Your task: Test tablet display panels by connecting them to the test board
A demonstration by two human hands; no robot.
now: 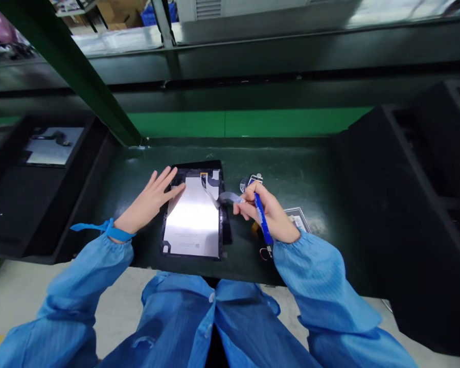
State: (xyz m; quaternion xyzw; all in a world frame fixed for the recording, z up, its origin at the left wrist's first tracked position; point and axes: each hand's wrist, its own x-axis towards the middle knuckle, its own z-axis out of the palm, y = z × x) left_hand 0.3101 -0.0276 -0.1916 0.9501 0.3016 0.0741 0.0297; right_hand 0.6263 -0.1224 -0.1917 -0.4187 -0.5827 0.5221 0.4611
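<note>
L hand (150,201) lies spread on panel (191,225), prob. to steady it. R hand (275,213) pinches grey strip (230,196), blue tool (263,220) alongside, likely holding strip clear.

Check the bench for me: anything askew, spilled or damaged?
Nothing looks spilled or plainly damaged. A dark piece, apparently under the silver-backed panel, looks askew: it juts past the panel's right edge instead of lining up. Fine scratches would be too small to tell.
</note>
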